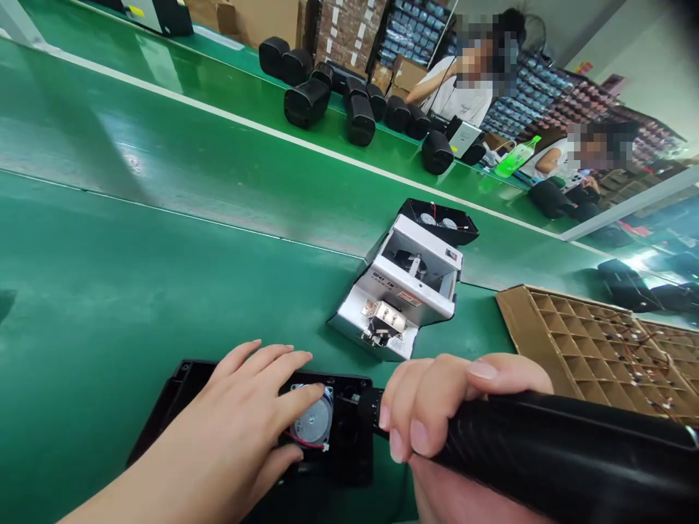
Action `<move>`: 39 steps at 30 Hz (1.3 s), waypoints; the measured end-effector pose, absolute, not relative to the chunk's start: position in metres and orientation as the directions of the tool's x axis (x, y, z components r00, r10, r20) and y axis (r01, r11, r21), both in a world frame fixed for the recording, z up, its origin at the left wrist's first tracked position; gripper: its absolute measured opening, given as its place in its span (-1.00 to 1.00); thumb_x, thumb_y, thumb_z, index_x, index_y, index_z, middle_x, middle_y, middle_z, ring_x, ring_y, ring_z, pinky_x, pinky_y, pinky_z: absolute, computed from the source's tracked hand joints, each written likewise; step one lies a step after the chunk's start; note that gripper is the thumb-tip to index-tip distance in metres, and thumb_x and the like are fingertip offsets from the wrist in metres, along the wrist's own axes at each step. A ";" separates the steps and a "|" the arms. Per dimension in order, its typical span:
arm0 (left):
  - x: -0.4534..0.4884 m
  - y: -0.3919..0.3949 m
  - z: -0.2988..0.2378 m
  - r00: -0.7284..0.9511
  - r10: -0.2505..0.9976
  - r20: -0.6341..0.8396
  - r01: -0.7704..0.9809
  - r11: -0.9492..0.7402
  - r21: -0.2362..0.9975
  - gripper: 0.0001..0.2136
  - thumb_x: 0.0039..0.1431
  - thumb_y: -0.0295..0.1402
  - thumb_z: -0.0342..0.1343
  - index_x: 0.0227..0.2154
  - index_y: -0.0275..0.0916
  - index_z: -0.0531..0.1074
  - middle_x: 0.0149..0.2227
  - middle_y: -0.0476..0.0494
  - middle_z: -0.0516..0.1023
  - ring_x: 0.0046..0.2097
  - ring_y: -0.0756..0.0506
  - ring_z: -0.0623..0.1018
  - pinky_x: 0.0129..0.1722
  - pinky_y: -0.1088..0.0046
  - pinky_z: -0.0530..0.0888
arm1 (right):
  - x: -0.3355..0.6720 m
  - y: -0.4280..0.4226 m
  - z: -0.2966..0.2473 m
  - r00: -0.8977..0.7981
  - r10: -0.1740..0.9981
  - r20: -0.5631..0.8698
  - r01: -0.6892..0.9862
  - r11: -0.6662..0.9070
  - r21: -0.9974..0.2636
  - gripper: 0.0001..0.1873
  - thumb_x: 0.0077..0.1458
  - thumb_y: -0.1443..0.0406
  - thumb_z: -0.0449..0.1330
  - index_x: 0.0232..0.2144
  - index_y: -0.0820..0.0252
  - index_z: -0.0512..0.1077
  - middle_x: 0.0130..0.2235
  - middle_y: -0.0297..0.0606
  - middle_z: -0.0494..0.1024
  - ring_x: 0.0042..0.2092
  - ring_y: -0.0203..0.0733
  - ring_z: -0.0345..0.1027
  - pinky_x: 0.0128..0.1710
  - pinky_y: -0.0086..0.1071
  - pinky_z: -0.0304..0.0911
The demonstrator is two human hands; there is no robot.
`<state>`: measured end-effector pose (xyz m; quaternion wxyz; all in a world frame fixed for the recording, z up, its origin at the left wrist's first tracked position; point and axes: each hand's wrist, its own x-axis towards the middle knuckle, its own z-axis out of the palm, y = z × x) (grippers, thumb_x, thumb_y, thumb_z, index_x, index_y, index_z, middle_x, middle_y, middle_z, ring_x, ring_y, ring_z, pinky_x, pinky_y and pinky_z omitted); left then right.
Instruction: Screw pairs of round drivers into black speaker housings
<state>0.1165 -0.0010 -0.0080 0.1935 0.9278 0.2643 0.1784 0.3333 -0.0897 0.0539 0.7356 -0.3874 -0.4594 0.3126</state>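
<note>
Across left and center of the frame, a glossy green workbench (164, 291), crossed by a slanting white strip (234, 120). Along the top, beyond the strip, black speaker enclosures (309, 102) in a loose row, with stacked cartons (349, 36) behind. At upper right, two people in white tops (464, 98) (546, 164), a green bottle (518, 156) between them. Right of center, a silver screw feeder (437, 300); at right, a divided cardboard tray (516, 313) with loose wires (641, 356) on top.

At lower center, flat on the bench, a black speaker housing (354, 466) with a round speaker driver (314, 422) inside. Over its left part, the left hand (245, 407), palm down, fingers spread, index fingertip at the driver's upper edge, thumb below. At lower right, the right hand (437, 397), curled tightly around a black electric screwdriver (573, 444), nose toward the housing's right end. Cannot tell whether touching a screw.
</note>
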 end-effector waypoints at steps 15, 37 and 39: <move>0.124 0.009 0.000 0.814 0.564 0.141 0.393 -0.712 0.582 -0.63 0.05 -0.51 0.30 -0.12 0.07 0.60 0.02 0.08 0.72 0.08 -0.25 0.72 0.34 -0.13 0.26 | 0.339 -0.085 0.050 0.348 0.874 0.338 -0.148 0.407 -0.901 -0.75 0.61 0.04 0.24 0.07 -0.10 0.68 -0.40 -0.36 0.64 -0.47 -0.11 0.54 -0.39 -0.19 0.55; 0.123 0.005 0.001 0.821 0.567 0.072 0.421 -0.685 0.594 -0.62 0.07 -0.54 0.32 -0.08 0.02 0.62 0.08 0.01 0.67 0.14 -0.27 0.69 0.45 -0.23 0.24 | 0.345 -0.083 0.044 0.265 0.920 0.288 -0.210 0.347 -0.914 -0.45 0.46 -0.29 0.26 0.13 -0.10 0.62 -0.33 -0.34 0.65 -0.37 -0.06 0.56 -0.30 -0.15 0.51; 0.122 0.005 0.001 0.827 0.557 0.073 0.415 -0.694 0.589 -0.59 0.06 -0.54 0.32 -0.06 0.03 0.62 0.08 -0.01 0.67 0.14 -0.28 0.69 0.45 -0.24 0.26 | 0.344 -0.083 0.043 0.278 0.916 0.290 -0.206 0.352 -0.913 -0.46 0.45 -0.29 0.28 0.12 -0.11 0.63 -0.34 -0.36 0.65 -0.38 -0.08 0.55 -0.31 -0.16 0.51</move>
